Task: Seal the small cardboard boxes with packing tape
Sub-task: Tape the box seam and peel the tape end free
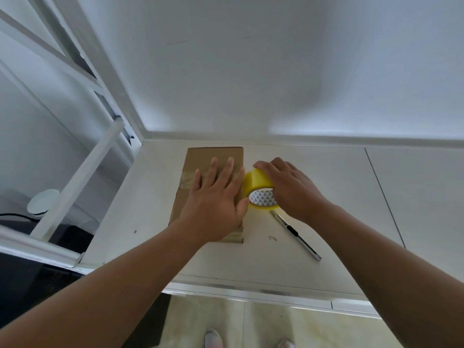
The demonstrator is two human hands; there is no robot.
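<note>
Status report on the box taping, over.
Left hand flat on brown cardboard box. Right hand grips yellow tape roll beside it. Silver utility knife lies clear of box.

On your worktop (326,197) you can count one cardboard box (200,156), one yellow tape roll (257,180) and one slim utility knife (298,237).

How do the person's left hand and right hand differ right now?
The left hand lies flat, fingers straight, on the flat brown cardboard box; the right hand curls over the yellow roll of packing tape. Both reach over the white table.
</note>
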